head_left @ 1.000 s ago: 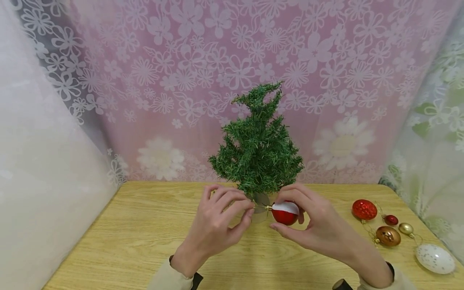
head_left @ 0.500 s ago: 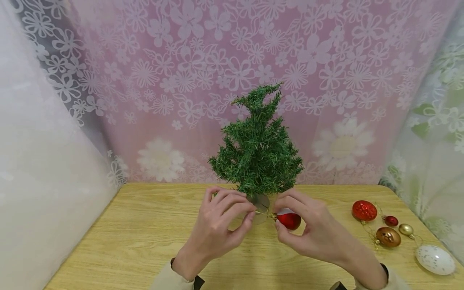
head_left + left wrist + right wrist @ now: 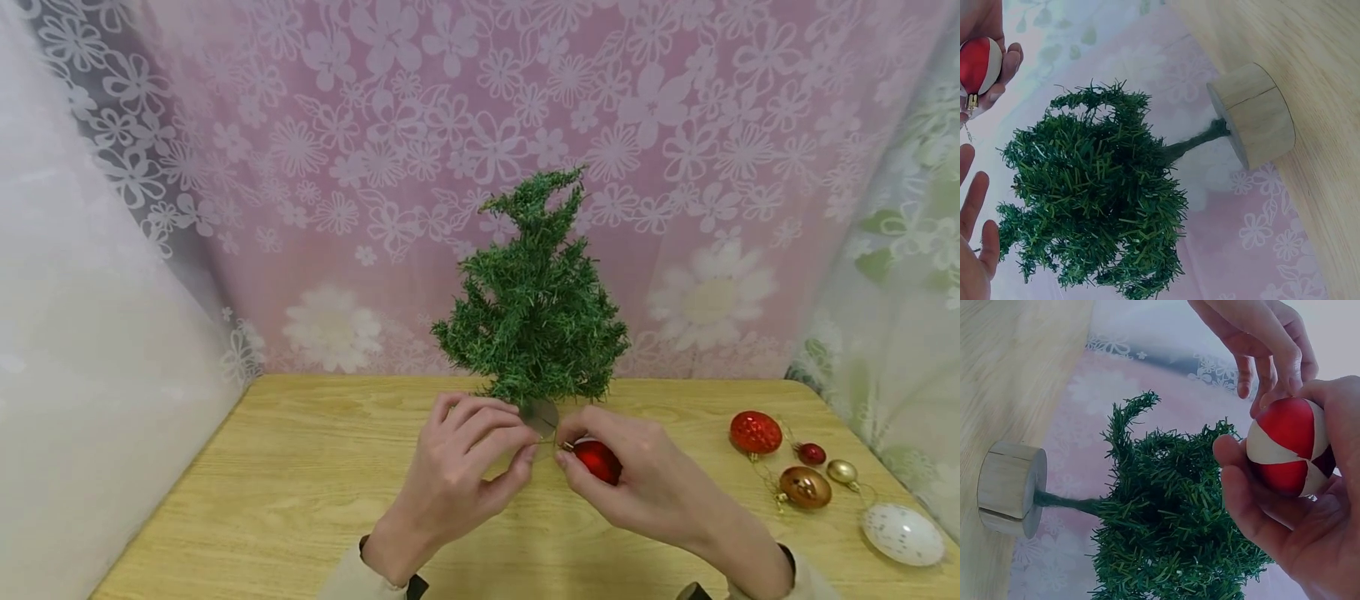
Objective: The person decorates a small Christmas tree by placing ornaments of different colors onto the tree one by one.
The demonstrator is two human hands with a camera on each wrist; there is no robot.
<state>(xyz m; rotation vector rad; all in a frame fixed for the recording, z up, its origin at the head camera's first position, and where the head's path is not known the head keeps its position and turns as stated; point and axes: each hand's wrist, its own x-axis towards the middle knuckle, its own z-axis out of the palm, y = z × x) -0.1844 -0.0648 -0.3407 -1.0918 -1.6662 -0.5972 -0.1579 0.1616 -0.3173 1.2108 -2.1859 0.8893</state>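
Note:
In the head view my right hand holds a red and white Christmas bauble, with the thumb and index finger at its gold cap. My left hand pinches the bauble's thin gold hanging loop between thumb and index finger. The right wrist view shows the red and white segments of the bauble cupped by curled fingers. Right behind both hands stands a small artificial Christmas tree. Its round wooden base shows in the left wrist view.
To the right on the wooden table lie a glittery red bauble, a small dark red one, a copper one, a small gold one and a speckled white one. A floral curtain hangs behind.
The right hand has shifted its grip from the bauble's body toward its gold cap, and the bauble has tilted and dropped slightly. The left hand has moved a little right and down.

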